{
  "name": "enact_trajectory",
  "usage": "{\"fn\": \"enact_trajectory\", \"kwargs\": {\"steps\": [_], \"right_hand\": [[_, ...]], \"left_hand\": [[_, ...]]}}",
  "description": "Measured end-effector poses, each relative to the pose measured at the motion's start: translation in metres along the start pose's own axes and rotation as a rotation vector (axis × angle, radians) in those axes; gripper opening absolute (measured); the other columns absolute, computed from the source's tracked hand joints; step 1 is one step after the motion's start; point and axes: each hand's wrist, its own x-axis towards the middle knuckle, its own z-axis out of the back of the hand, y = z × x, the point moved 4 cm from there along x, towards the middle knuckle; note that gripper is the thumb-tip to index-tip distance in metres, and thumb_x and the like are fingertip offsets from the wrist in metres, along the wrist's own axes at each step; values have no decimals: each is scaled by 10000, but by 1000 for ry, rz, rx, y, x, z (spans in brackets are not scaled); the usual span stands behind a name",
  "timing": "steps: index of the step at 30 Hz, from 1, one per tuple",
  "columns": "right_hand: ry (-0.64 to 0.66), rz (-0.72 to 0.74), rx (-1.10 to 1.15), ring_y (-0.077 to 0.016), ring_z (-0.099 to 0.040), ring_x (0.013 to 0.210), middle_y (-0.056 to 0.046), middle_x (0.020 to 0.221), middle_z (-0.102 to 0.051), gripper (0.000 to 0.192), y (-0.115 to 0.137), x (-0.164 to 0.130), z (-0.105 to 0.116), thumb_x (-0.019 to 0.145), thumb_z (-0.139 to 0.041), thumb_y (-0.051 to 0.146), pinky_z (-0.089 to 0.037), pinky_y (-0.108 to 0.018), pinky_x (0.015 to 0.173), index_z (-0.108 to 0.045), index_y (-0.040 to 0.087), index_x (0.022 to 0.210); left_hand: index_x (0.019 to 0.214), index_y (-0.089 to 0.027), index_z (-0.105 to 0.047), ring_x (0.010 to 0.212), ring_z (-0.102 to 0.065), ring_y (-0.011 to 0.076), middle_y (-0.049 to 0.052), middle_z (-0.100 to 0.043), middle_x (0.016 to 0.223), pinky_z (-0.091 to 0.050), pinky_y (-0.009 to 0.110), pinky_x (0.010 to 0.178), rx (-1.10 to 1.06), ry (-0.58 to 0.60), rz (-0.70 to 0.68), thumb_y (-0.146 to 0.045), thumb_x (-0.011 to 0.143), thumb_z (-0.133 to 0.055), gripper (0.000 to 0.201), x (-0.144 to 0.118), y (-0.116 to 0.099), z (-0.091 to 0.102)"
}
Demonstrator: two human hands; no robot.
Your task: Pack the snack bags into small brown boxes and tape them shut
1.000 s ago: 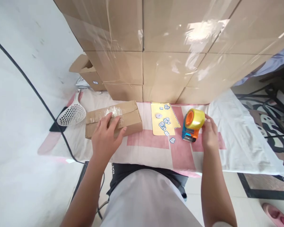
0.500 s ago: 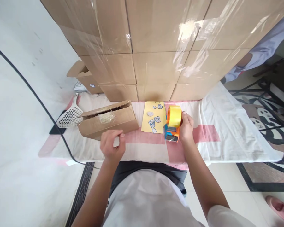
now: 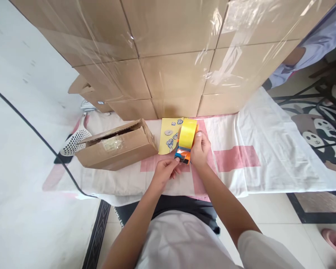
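Observation:
My right hand (image 3: 200, 147) is wrapped round the right side of an orange and blue tape dispenser (image 3: 185, 154), which carries a roll of yellow tape (image 3: 188, 133). At the dispenser's dark front edge, my left hand (image 3: 165, 172) pinches with thumb and fingers. Whether the tape's loose end lies between them is too small to see. Behind the dispenser lies a yellow card (image 3: 164, 140) with small blue-outlined pictures, its right part covered. Left of my hands rests a brown cardboard box (image 3: 120, 151), its top flap slightly raised and a patch of tape on its side.
Stacked cartons (image 3: 173, 78) under clear film form a wall at the back. A white perforated skimmer (image 3: 75, 142) lies at far left, near a small open box (image 3: 93, 98) and a black cable (image 3: 42, 140). Another person's sleeve (image 3: 322, 41) shows at upper right. Cloth (image 3: 274, 149) covers the table.
My left hand has moved right from beside the cardboard box to the tape dispenser's front edge. The right hand has brought the dispenser left, over the card. The view has shifted slightly.

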Motion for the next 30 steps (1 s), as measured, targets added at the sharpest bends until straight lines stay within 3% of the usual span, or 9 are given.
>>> {"fn": "enact_trajectory", "kwargs": {"steps": [7,11,19,25,30], "right_hand": [[-14,-14,-53,-101,-339,584,44,644,-374,441,2,-3,3,1018,-468,488,-315,-254,536,-376,218,681],[-8,-15,-53,-100,-343,572,46,635,-378,438,4,-6,0,1014,-481,485,-311,-251,525,-399,217,677],[85,43,-51,-107,-361,568,41,623,-400,433,11,-17,-6,1006,-488,499,-317,-267,538,-433,218,682],[53,74,19,-104,-357,569,38,633,-390,461,14,-17,-9,1000,-488,524,-318,-267,539,-415,216,665],[56,134,-6,-103,-371,575,32,634,-404,477,14,-16,-11,993,-503,539,-333,-266,543,-430,213,652]], "left_hand": [[635,-184,-525,414,-379,43,-57,-503,480,-244,180,430,-204,-176,78,-561,601,-848,498,-6,20,-21],[658,-192,-478,422,-370,34,-78,-466,480,-249,170,440,-288,-192,98,-550,598,-849,520,-14,25,-25],[738,-180,-572,388,-443,76,-6,-577,520,-153,199,396,-285,33,218,-555,719,-756,418,-21,25,-14],[769,-128,-695,401,-420,58,-8,-552,503,-235,200,422,-270,203,202,-504,678,-792,399,-19,25,-16],[849,-112,-735,384,-366,33,-47,-507,500,-263,206,441,-380,277,183,-592,672,-818,518,-17,28,-11]]}}
